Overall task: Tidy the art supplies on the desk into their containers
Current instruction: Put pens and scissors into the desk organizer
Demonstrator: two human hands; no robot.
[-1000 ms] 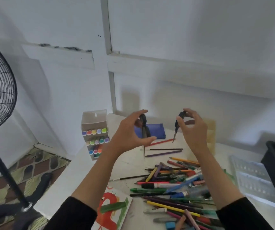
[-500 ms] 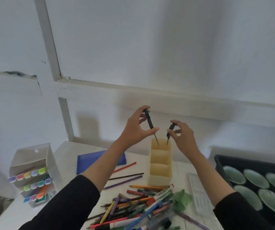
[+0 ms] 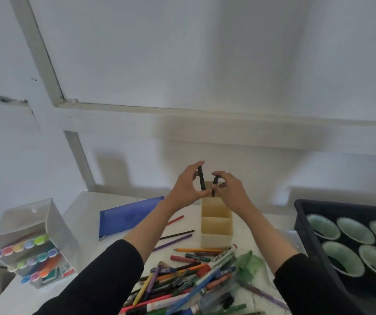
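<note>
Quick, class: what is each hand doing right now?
Left hand: pinching a thin black pen, over the beige organizer.
Right hand: pinching another black pen.

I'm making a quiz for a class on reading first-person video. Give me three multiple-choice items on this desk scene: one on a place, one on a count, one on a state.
1. Where does the blue pouch lie?
A. left of the beige organizer
B. inside the black bin
C. under the marker box

2. How many green bowls show in the black bin?
A. two
B. five
C. eight

3. What are the hands doing?
A. resting flat on the desk
B. each pinching a dark pen above the organizer
C. holding the pouch open

Answers:
1. A: the pouch lies flat on the desk to the organizer's left.
2. B: three bowls in the far row, two nearer.
3. B: the left hand holds one dark pen and the right hand holds another, both over the far compartment.
</note>
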